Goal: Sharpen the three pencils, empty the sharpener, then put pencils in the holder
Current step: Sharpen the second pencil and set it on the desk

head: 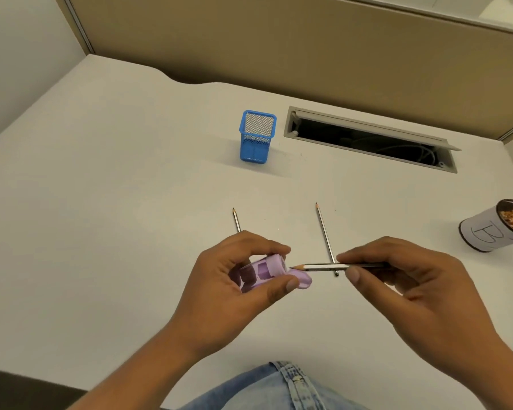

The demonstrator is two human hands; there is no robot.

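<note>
**Now the pencil point sits just outside the sharpener**

Right now the left hand (243, 279) has its fingers (290, 284) curled closed around a small translucent lilac plastic sharpener (267, 272), held above the white counter (116, 202). The right hand (403, 279) pinches a slim grey wooden pencil (323, 266) mid-shaft, its tip just beside the sharpener's mouth. Two more grey pencils (323, 229) lie on the counter beyond the hands, one partly hidden by the left hand. A blue mesh square holder (257, 136) stands well apart, farther back, and a white paper-wrapped cup (498, 226) sits at the right. The pencil looks light and stiff with a brittle lead, so gripping near the point should steady it. The sharpener's smooth shell may slip; its sides offer the best hold.
</note>
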